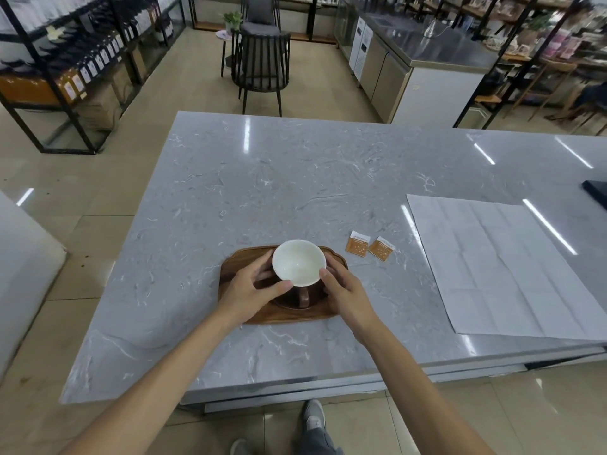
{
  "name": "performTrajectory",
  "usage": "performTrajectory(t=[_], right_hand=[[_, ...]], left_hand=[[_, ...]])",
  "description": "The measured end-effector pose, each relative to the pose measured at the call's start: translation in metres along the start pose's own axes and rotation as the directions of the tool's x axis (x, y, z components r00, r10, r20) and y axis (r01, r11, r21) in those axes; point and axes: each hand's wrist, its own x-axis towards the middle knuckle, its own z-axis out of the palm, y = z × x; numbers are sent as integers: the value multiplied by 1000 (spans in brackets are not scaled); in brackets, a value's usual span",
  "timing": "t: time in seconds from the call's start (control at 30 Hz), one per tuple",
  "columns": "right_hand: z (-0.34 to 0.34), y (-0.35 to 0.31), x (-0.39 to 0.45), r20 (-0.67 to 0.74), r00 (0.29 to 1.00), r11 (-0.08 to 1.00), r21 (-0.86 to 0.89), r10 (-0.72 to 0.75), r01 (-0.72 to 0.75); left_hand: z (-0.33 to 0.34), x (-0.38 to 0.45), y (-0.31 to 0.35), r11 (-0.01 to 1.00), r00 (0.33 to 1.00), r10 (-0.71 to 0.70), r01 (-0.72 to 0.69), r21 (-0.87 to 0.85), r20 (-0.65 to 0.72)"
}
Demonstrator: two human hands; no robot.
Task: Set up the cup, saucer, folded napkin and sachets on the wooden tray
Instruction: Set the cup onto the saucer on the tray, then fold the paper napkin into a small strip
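The fingers (285, 285) of the left hand (249, 290) and those of the right hand (345, 290) are curled around opposite sides of a brown cup with a white inside (299, 267), thumbs on its rim, handle toward the person. It stands on a dark brown round saucer (295, 303) on the oval wooden tray (282, 315). On the grey marble counter (295, 178), two small orange sachets (358, 244) lie near the tray's right, with a large unfolded white napkin (505, 264) beyond.

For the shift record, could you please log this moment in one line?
both hands on white-lined brown cup | wooden tray | orange sachets, napkin off-tray
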Motion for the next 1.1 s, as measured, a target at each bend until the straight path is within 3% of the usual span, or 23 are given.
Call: performTrajectory(t=[0.07, 0.13, 0.2, 0.27, 0.37, 0.57, 0.83, 1.0, 1.1], right_hand=[[-3, 0, -4, -23, 1000, 1000, 6, -5, 5], [-9, 3, -10, -65, 997, 1000, 4, -30, 30], [-21, 9, -18, -127, 991, 999, -8, -47, 46], [-38, 15, -25, -176, 983, 998, -34, -49, 44], [-65, 27, -36, -221, 975, 996, -93, -16, -5], [-134, 48, -57, -287, 958, 991, -121, 18, -55], [-242, 76, -75, -280, 960, 962, -263, -5, -72], [-323, 106, -82, -258, 965, 910, -409, -51, -62], [-375, 123, -82, -245, 962, 815, -578, -121, -45]], left_hand=[[1, -3, 4, 999, 998, -35, 37, 33, -58], [3, -9, 9, 989, 987, 36, -13, 144, -157], [7, -14, 14, 924, 934, 254, -156, 350, -253], [16, -15, 22, 791, 835, 486, -293, 538, -259], [41, -18, 35, 704, 768, 612, -421, 571, -188], [123, -15, 54, 674, 802, 594, -537, 507, 59], [241, 4, 57, 702, 859, 436, -511, 497, 268], [318, 10, 58, 712, 880, 345, -472, 520, 327], [356, 18, 59, 653, 873, 293, -480, 585, 389]])
